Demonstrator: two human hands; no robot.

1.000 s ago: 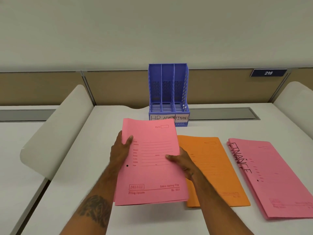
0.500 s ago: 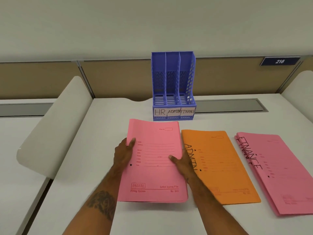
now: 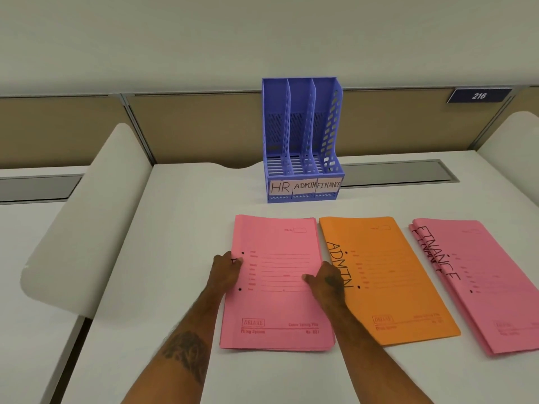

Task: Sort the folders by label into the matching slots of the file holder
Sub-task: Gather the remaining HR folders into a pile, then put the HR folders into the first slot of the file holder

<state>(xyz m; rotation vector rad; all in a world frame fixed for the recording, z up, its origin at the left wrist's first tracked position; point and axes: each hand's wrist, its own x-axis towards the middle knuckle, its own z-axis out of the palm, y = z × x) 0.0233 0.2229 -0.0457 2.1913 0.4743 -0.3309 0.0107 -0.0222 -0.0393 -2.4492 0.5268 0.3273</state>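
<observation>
A blue three-slot file holder [image 3: 303, 135] stands at the back of the desk, its slots labelled HR, ADMIN and FINANCE, all empty. Three folder stacks lie in a row before it. The left pink stack [image 3: 277, 304] lies flat; my left hand [image 3: 226, 272] grips its left edge and my right hand [image 3: 325, 279] grips its right edge, thumbs on top. Its handwritten label is hidden under my left hand. Beside it lies an orange folder [image 3: 390, 281] marked ADMIN, and at the right a pink stack [image 3: 490, 287] marked FINANCE.
A white desk [image 3: 180, 228] carries everything. Curved white dividers [image 3: 87, 223] rise at the left and at the far right. A tan partition with a blue "216" plate [image 3: 478, 95] runs behind, with a grey cable tray [image 3: 399, 170] along the desk's back edge.
The pink stack I held raised and tilted has come down flat onto the desk, left of the orange folder. Both hands stay on its side edges. The ADMIN label is now uncovered.
</observation>
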